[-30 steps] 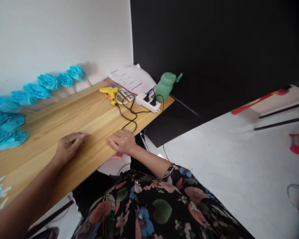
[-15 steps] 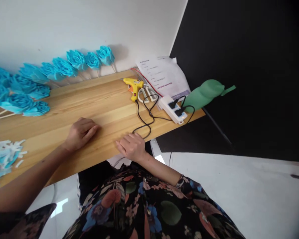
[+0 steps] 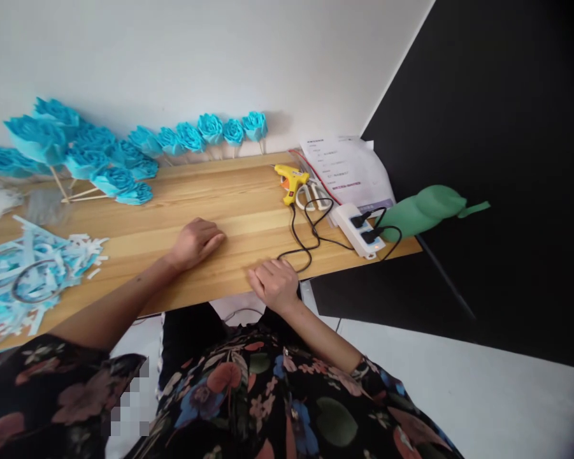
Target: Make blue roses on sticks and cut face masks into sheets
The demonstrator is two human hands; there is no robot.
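Note:
My left hand [image 3: 197, 244] rests on the wooden table [image 3: 234, 220], its fingers curled under and the thumb lying along them. At the table's front edge, my right hand [image 3: 276, 282] lies loosely closed, knuckles up. I see nothing held in either. Close beyond the right hand runs the black cord of a yellow hot glue gun [image 3: 292, 182], which lies on its side. White-handled scissors [image 3: 307, 196] are partly under the glue gun and cord. Blue paper roses [image 3: 211, 129] on thin sticks lean along the wall, and more roses [image 3: 117, 183] lie in a cluster on the left.
Blue and white paper scraps [image 3: 33, 280] are heaped at the left, with a dark ring on top. Behind them lies clear plastic [image 3: 48, 207]. On the right are a white power strip [image 3: 360, 231] with two plugs, printed sheets [image 3: 346, 169] and a green bottle-shaped object [image 3: 420, 210].
The view has swung left, so everything appears further right and more of the scraps and roses shows. Both hands stay in nearly the same places on the table.

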